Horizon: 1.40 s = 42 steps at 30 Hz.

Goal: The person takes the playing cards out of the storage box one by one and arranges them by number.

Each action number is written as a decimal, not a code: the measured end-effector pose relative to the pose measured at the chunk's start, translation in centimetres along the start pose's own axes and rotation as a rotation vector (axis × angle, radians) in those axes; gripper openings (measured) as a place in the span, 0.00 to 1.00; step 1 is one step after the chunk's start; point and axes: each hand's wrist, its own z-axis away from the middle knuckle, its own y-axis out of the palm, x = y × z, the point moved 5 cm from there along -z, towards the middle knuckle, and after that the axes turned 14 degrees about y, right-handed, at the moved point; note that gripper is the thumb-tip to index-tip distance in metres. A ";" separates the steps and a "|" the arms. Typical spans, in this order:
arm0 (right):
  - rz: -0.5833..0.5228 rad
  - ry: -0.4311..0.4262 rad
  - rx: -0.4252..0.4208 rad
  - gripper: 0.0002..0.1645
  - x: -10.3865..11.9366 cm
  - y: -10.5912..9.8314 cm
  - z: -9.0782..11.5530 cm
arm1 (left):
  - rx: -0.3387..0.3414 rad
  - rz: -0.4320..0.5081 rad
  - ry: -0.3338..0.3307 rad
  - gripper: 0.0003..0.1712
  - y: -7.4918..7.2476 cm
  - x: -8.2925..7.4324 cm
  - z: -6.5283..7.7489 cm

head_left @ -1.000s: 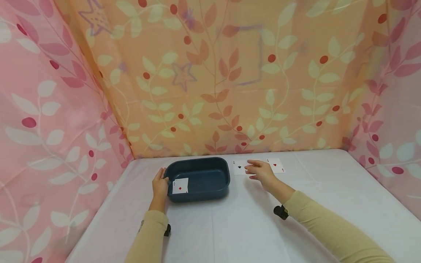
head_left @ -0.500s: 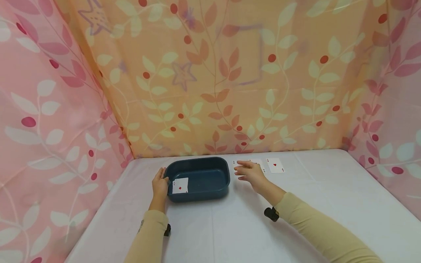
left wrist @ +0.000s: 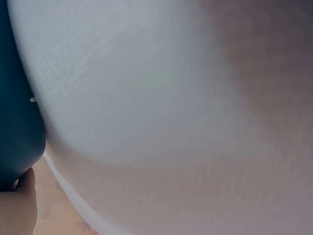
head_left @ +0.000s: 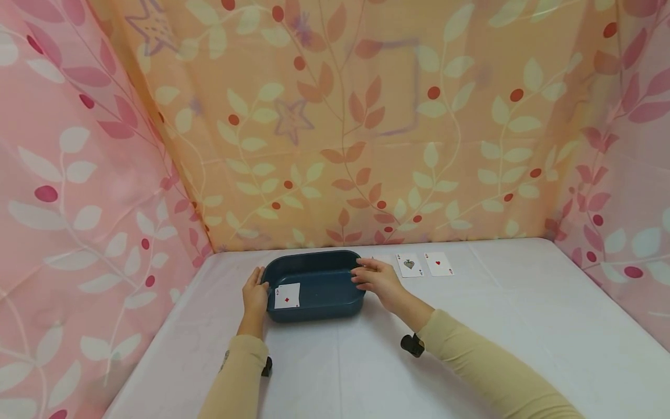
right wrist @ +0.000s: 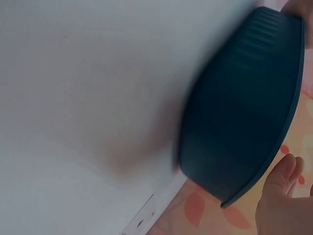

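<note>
My left hand [head_left: 255,298] holds the left end of a dark blue rectangular plastic tub [head_left: 314,314], thumb at the rim. In the left wrist view, the thumb and part of this hand [left wrist: 18,208] show beside the tub. Inside, at the left, lie playing cards [head_left: 287,295], an ace of diamonds on top. My right hand [head_left: 386,286] is over the tub's right rim, fingers loosely extended. In the right wrist view, its fingers [right wrist: 282,176] are apart from the tub wall [right wrist: 239,98], with nothing in them.
An ace of spades [head_left: 409,265] and an ace of hearts [head_left: 438,263] lie face up on the white tablecloth [head_left: 335,372]. The right hand mostly covers another card left of them. Patterned cloth [head_left: 340,145] hangs behind and at both sides.
My right hand has moved left from over the cards to the tub's right rim, uncovering the ace of spades. The left hand, tub and cards have stayed put.
</note>
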 end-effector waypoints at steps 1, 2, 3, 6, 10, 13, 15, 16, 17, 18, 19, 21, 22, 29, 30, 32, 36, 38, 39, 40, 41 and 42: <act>-0.008 0.001 0.004 0.26 -0.1 0.3 0.0 | -0.001 0.007 0.008 0.34 0.0 0.1 0.0; -0.013 -0.004 0.013 0.26 -0.3 0.7 -0.1 | -0.002 0.012 0.012 0.34 -0.1 0.1 0.0; -0.021 -0.008 0.021 0.26 -0.4 1.1 -0.2 | 0.000 0.018 0.015 0.34 -0.1 0.2 0.0; -0.035 -0.026 0.056 0.27 -0.8 2.5 -0.3 | -0.002 0.002 0.002 0.34 -0.1 0.0 0.1; -0.021 -0.049 0.104 0.26 -1.4 4.6 -0.8 | 0.008 -0.028 -0.055 0.33 0.0 -0.6 0.1; 0.006 -0.049 0.121 0.26 -1.7 5.8 -1.4 | 0.011 -0.022 -0.067 0.34 -0.1 -0.6 0.1; 0.037 -0.038 0.124 0.27 -1.9 6.5 -1.9 | 0.007 -0.023 -0.066 0.34 -0.1 -0.6 0.0; 0.055 -0.031 0.127 0.27 -2.0 6.8 -2.2 | 0.005 -0.023 -0.063 0.34 -0.1 -0.6 0.0; 0.083 -0.023 0.130 0.28 -2.1 7.1 -2.5 | 0.003 -0.027 -0.057 0.34 -0.1 -0.5 0.0; 0.113 -0.014 0.138 0.29 -2.2 7.4 -2.9 | 0.003 -0.027 -0.054 0.34 0.0 -0.6 0.1; 0.148 -0.005 0.138 0.30 -2.3 7.7 -3.2 | 0.004 -0.028 -0.055 0.34 0.0 -0.6 0.1; 0.225 0.019 0.138 0.32 -2.5 8.1 -3.6 | 0.005 -0.026 -0.052 0.34 0.1 -0.6 0.1; 0.261 0.035 0.135 0.33 -2.6 8.3 -3.8 | 0.006 -0.024 -0.053 0.34 0.1 -0.5 0.1; 0.566 0.071 0.088 0.36 -3.3 9.9 -4.8 | -0.001 -0.045 -0.064 0.33 -0.1 -0.5 0.1; 0.634 0.050 0.083 0.37 -3.3 10.2 -4.9 | 0.000 -0.049 -0.064 0.33 -0.1 -0.5 0.0; 0.776 0.002 0.069 0.38 -3.3 11.0 -5.2 | 0.004 -0.053 -0.064 0.33 -0.1 -0.6 0.0; 0.956 -0.047 0.066 0.40 -3.2 12.0 -5.9 | -0.002 -0.038 -0.053 0.33 0.0 -0.7 -0.1; 0.969 -0.041 0.075 0.40 -3.3 12.1 -6.3 | -0.012 -0.026 -0.047 0.33 0.1 -0.7 -0.2; 0.968 -0.038 0.079 0.40 -3.4 12.1 -6.6 | -0.014 -0.020 -0.044 0.34 0.2 -0.7 -0.2; 0.971 -0.037 0.077 0.40 -3.6 12.1 -6.9 | -0.016 -0.015 -0.045 0.34 0.2 -0.7 -0.1; 0.972 -0.038 0.078 0.41 -3.7 12.1 -7.2 | -0.015 -0.019 -0.044 0.34 0.3 -0.7 0.0; 0.989 -0.046 0.077 0.41 -3.9 12.1 -7.6 | -0.014 -0.021 -0.042 0.33 0.3 -0.6 0.0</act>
